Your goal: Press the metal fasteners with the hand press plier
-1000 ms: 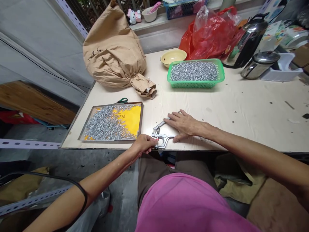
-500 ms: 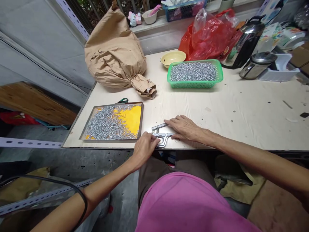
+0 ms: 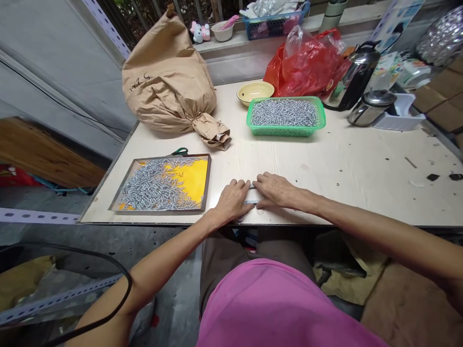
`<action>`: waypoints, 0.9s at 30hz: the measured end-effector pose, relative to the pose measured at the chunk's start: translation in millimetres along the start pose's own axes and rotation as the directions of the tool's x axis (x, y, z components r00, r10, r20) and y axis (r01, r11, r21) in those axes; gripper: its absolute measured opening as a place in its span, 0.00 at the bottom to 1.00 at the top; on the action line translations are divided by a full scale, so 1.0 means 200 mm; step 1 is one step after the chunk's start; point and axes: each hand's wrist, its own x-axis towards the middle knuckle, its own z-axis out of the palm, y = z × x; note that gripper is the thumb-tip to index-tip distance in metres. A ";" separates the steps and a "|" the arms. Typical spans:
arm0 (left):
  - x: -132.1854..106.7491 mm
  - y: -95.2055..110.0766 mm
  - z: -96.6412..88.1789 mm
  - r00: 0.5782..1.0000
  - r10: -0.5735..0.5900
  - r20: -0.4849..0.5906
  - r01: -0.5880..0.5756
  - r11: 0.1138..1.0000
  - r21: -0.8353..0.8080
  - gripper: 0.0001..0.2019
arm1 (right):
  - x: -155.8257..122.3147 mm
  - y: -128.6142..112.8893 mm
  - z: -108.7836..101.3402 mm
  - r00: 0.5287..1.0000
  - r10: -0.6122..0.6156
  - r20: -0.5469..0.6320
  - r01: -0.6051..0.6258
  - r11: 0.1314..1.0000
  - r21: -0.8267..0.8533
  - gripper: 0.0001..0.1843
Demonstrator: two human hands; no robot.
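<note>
Both hands rest side by side on a small metal hand press tool [image 3: 251,194] near the table's front edge; only slivers of it show between them. My left hand [image 3: 233,200] lies flat over its left part, fingers stretched forward. My right hand [image 3: 277,189] lies flat over its right part, fingers spread and pointing left. A framed yellow tray [image 3: 197,182] with many small silver metal pieces sits just left of my left hand. A green basket [image 3: 285,130] filled with the same silver pieces stands farther back.
A tied brown paper sack [image 3: 166,82] lies at the back left, green-handled scissors [image 3: 181,151] behind the tray. A yellow bowl [image 3: 255,90], red plastic bag [image 3: 307,60], black kettle [image 3: 356,77] and steel pot [image 3: 371,107] line the back right. Bare tabletop [image 3: 361,164] spreads to the right.
My left hand left the tool's front end, where its fingers were pinched, and now lies flat on top of the tool. My right hand slid slightly nearer. The view tilted a little.
</note>
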 end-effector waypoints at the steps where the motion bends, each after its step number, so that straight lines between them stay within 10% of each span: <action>1: 0.00 0.01 -0.01 1.000 0.000 0.005 0.000 1.000 0.007 0.26 | 0.00 -0.01 -0.02 1.000 -0.005 0.008 0.005 1.000 -0.002 0.25; 6: 0.01 0.04 0.00 0.997 -0.080 0.010 0.080 0.997 -0.007 0.13 | -0.01 -0.03 -0.01 1.000 -0.005 -0.008 0.006 0.999 0.038 0.11; 17: -0.05 0.10 0.05 0.971 -0.191 -0.145 0.186 0.981 -0.048 0.19 | 0.03 0.08 0.00 0.994 -0.073 -0.082 0.081 0.991 0.107 0.21; 27: -0.11 0.35 0.26 0.945 -0.086 -0.316 0.000 0.964 -0.265 0.17 | 0.20 0.18 0.05 0.974 0.010 -0.227 -0.018 0.999 -0.033 0.11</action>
